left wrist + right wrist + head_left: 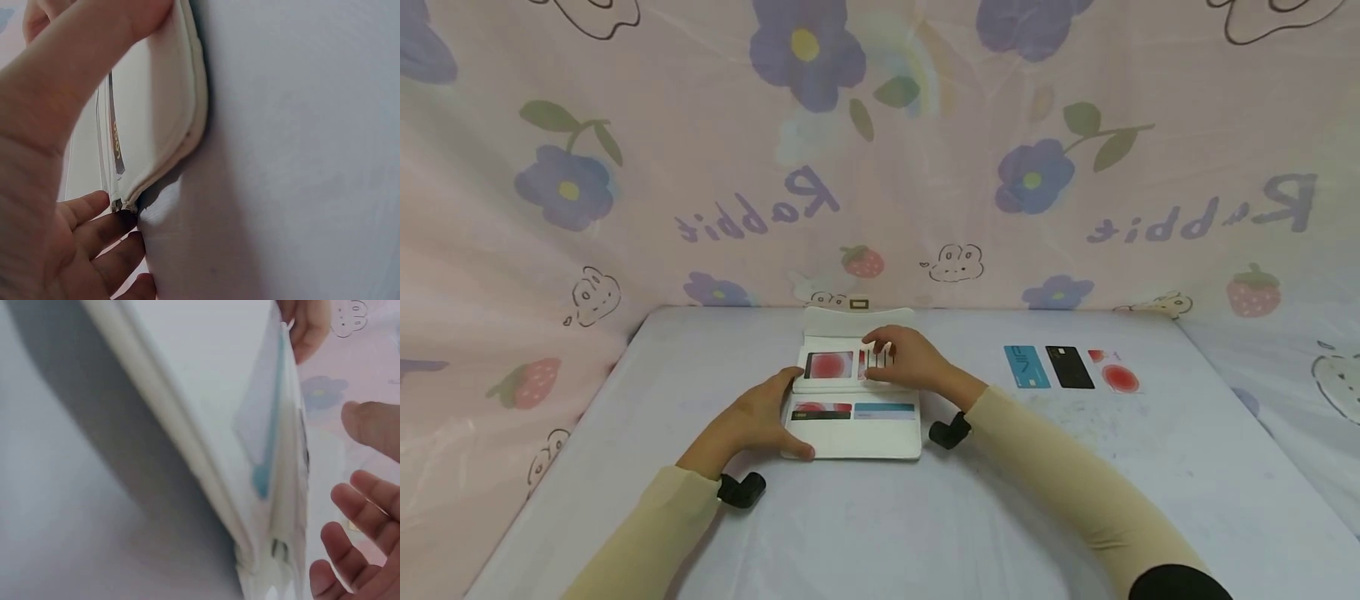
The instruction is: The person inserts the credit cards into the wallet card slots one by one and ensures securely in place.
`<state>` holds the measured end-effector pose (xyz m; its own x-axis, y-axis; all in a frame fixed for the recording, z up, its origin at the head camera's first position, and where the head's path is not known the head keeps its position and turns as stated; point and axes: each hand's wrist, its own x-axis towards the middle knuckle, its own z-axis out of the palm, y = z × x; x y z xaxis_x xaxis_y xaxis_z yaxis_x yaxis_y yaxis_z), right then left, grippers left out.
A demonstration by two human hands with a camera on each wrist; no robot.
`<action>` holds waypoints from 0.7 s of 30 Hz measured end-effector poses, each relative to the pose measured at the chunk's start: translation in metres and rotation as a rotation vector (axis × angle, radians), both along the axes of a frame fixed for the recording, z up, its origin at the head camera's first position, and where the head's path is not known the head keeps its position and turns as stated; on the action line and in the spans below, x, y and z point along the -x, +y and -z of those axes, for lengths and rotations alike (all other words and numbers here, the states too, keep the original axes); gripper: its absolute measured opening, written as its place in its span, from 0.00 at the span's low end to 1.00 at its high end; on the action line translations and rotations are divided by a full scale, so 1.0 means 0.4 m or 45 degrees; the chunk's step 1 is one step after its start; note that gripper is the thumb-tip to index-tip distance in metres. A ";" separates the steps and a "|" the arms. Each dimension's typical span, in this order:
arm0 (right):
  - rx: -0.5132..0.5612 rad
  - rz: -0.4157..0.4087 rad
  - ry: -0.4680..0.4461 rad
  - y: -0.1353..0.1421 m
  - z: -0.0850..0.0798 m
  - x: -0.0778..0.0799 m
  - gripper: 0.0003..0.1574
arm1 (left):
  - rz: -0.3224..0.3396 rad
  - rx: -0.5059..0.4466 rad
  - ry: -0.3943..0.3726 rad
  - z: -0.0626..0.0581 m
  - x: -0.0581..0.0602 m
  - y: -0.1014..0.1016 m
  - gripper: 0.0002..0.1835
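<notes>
A white card wallet (850, 442) lies unfolded on the table, with cards tucked in its pockets. My left hand (756, 417) holds its left side. The thumb lies on the lower panel near the front corner, and in the left wrist view the fingertips (103, 200) touch the fold. My right hand (910, 358) hovers over the upper right pocket, partly covering a red-and-white card (862, 364) there. In the right wrist view its fingers (350, 550) and thumb stand apart with nothing between them. A card with a red circle (830, 365) fills the upper left pocket.
To the right of the wallet, a blue card (1027, 367), a black card (1070, 367) and a white card with a red circle (1116, 372) lie in a row on the white-covered table (985, 517). A patterned curtain (910, 167) hangs behind the table.
</notes>
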<state>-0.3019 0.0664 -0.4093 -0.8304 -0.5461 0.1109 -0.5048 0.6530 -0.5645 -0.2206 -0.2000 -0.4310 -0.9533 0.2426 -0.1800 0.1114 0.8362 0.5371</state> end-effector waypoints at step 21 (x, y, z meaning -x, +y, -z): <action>-0.011 0.008 0.014 0.106 -0.060 -0.045 0.35 | 0.011 -0.031 0.006 -0.002 -0.008 0.002 0.70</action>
